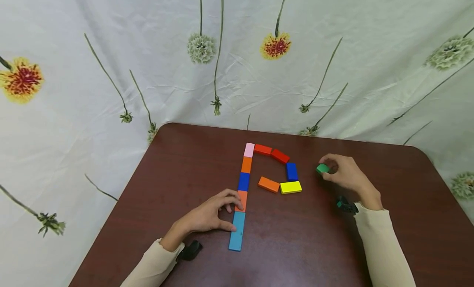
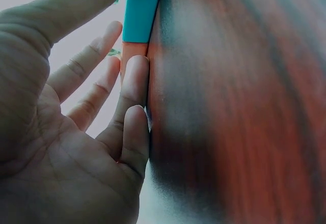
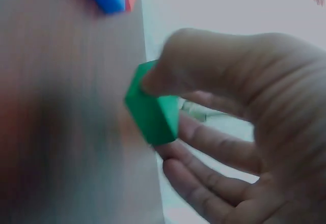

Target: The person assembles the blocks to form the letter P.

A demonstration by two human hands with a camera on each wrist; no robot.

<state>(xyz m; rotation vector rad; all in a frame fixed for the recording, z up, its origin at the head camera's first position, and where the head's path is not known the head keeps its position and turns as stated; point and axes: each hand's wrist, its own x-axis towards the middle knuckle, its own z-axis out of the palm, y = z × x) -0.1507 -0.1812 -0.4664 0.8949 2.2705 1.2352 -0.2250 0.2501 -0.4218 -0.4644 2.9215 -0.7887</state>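
My right hand (image 1: 347, 173) pinches a green block (image 1: 322, 168) between thumb and fingers, to the right of a curve of blocks. The right wrist view shows the green block (image 3: 155, 107) with its faces tilted. My left hand (image 1: 211, 213) rests beside a straight column of blocks. Its thumb touches the left edge of a long light-blue block (image 1: 237, 233), and its fingertips lie at an orange block (image 1: 241, 201) just above. In the left wrist view the fingers (image 2: 136, 81) are loosely extended by the light-blue block (image 2: 141, 12).
Further up the column come a blue block (image 1: 244, 182), an orange block (image 1: 246, 164) and a pink block (image 1: 249, 150). Red blocks (image 1: 263, 149), a blue block (image 1: 291, 171), a yellow block (image 1: 291, 187) and an orange block (image 1: 268, 184) form the curve. Behind the table (image 1: 177, 155) hangs a flowered cloth (image 1: 166, 40).
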